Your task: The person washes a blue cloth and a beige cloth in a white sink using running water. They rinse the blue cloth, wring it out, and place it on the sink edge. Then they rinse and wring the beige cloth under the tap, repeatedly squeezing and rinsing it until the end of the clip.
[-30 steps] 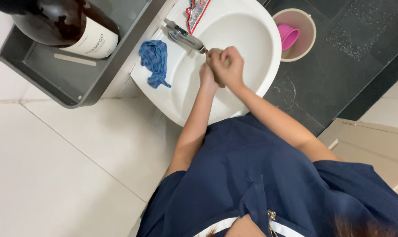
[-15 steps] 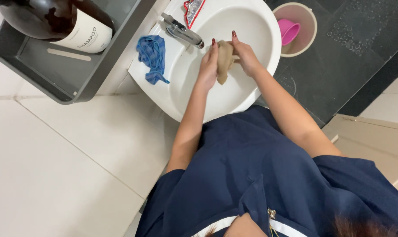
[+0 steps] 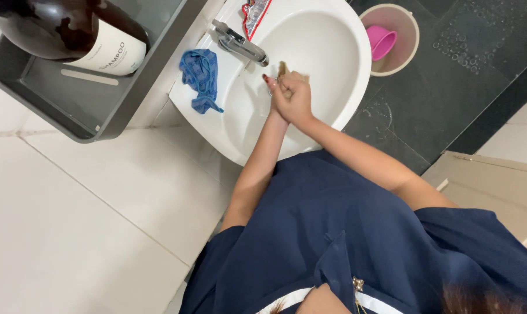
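From the head view, you look straight down at a white sink point(image 3: 339, 110). Your 2 hands meet over its basin, just below the spout of the tap point(image 3: 240, 43). Your right hand point(image 3: 295, 99) lies on top, fingers curled tight around a small brown cloth point(image 3: 283, 70), a corner of which sticks out above your knuckles toward the tap. Your left hand point(image 3: 273, 88) sits under and beside the right one, mostly hidden; only its red-nailed fingertips show, pressed against the same cloth, so I cannot tell how firmly it grips. Both forearms run down from the basin to your navy top.

On the sink rim left of the tap lies a crumpled blue rag point(image 3: 200, 78), apart from your hands. A red and white tube point(image 3: 254, 13) rests on the rim behind the tap. Up left, a grey shelf point(image 3: 109, 113) carries a dark brown bottle point(image 3: 65, 32) lying on its side. On the dark floor right of the sink stands a pale bucket point(image 3: 411, 40) with a pink cup point(image 3: 381, 40) inside.
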